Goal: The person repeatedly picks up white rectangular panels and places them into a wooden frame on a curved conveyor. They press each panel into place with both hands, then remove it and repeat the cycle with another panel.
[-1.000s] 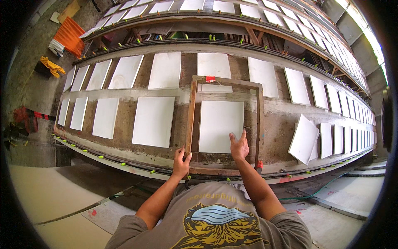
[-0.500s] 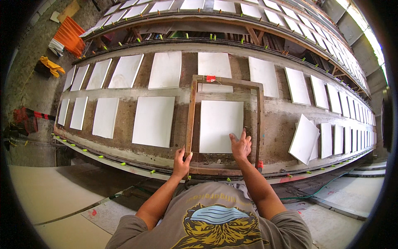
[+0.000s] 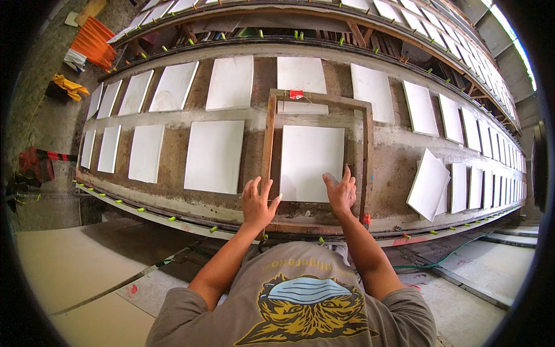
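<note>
A rectangular wooden frame point(image 3: 367, 144) lies on the long table in front of me, with red tape at its far bar and near right corner. Inside its outline is a white rectangular sheet point(image 3: 312, 156); another white sheet point(image 3: 302, 75) lies partly beneath the far bar. My left hand point(image 3: 259, 205) is open, fingers spread, over the frame's left bar near the close corner; contact is unclear. My right hand point(image 3: 342, 191), also open, is at the right edge of the inner sheet, thumb over its surface. Neither hand holds anything I can see.
Rows of white sheets run along the brown table point(image 3: 381, 191). To the right, a tilted sheet point(image 3: 428, 185) overlaps another. Small green pegs point(image 3: 172, 218) line the near edge. A second table stands beyond. Orange cloth point(image 3: 93, 43) and yellow cloth point(image 3: 70, 87) are at far left.
My left hand has let go of the frame's left bar, shifted slightly away from me and spread its fingers. My right hand has moved slightly right. The view has shifted a little.
</note>
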A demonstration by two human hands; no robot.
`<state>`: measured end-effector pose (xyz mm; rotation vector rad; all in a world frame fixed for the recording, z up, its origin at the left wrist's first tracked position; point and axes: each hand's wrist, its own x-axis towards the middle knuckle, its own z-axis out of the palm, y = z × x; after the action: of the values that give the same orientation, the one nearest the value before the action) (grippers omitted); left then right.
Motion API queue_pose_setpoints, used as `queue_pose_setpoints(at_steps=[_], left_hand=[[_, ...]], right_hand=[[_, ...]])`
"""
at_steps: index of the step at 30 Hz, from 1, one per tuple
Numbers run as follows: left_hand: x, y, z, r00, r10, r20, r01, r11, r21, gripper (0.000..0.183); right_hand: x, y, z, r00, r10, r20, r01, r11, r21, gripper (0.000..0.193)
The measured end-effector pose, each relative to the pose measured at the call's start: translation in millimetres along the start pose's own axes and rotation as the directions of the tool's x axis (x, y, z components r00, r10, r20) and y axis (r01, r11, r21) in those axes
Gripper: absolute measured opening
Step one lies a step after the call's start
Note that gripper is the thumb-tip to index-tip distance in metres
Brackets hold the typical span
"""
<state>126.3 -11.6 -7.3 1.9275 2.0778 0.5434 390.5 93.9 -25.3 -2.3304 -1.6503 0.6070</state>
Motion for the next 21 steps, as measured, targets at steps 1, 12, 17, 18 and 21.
queue_pose_setpoints(at_steps=[1,12,17,18,21], left_hand=[[6.9,1.8,0.4,0.999,0.039,0.02,-0.041,0.997,0.071,0.07],[75.9,15.9,17.4,0.878,0.197,0.437,-0.39,0.823,0.412,0.107],[73.2,15.2,22.6,0.88,0.164,0.447,-0.383,0.801,0.46,0.111],[76.1,17.3,21.7,0.873,0.154,0.462,-0.385,0.799,0.462,0.112],[75.3,16.1,24.1,0.878,0.168,0.448,-0.392,0.79,0.471,0.113]], right_hand=[[0.5,-2.1,-4.0,0.999,-0.049,0.006,0.049,0.999,-0.015,0.097],[43.4,-26.9,33.7,0.687,-0.708,0.163,0.724,0.649,-0.235,0.09],[48.9,-48.2,24.1,0.716,-0.629,0.303,0.697,0.663,-0.272,0.09],[60.0,-55.9,22.2,0.729,-0.609,0.312,0.684,0.668,-0.294,0.09],[93.2,-76.0,24.6,0.752,-0.589,0.296,0.658,0.7,-0.279,0.089]])
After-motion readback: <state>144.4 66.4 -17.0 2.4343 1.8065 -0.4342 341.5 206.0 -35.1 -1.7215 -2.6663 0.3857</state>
